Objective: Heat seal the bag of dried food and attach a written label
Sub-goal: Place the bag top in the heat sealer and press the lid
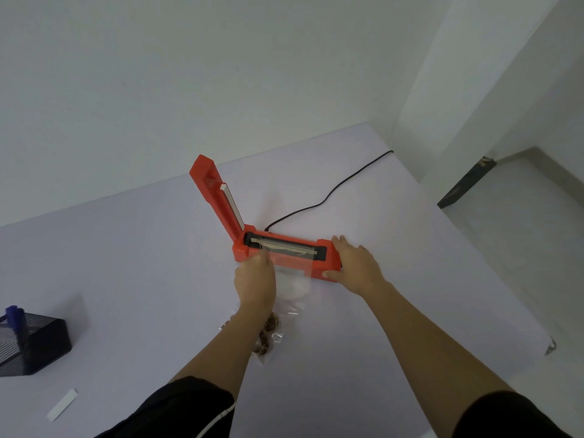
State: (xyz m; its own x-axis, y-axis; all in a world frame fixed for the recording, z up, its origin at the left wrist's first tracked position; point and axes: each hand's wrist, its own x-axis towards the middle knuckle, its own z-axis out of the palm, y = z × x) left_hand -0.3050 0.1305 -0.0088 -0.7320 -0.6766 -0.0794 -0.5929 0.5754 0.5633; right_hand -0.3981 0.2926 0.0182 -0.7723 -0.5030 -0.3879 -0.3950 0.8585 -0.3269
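An orange heat sealer [322, 263] lies on the white table [126, 263], its lid [218, 194] raised upright at the left end. A clear plastic bag [294, 284] holding brown dried food [268, 336] lies in front of it, with its open top laid over the sealing strip [284, 246]. My left hand [254, 279] pinches the bag's upper left edge at the sealer. My right hand [355, 263] rests over the sealer's right end, thumb on its front face. My left forearm hides part of the food.
A black power cord [331, 191] runs from the sealer to the table's far right edge. A black mesh holder [31, 346] with a blue pen [15, 317] stands at the left. A white label strip [62, 404] lies near the front left edge.
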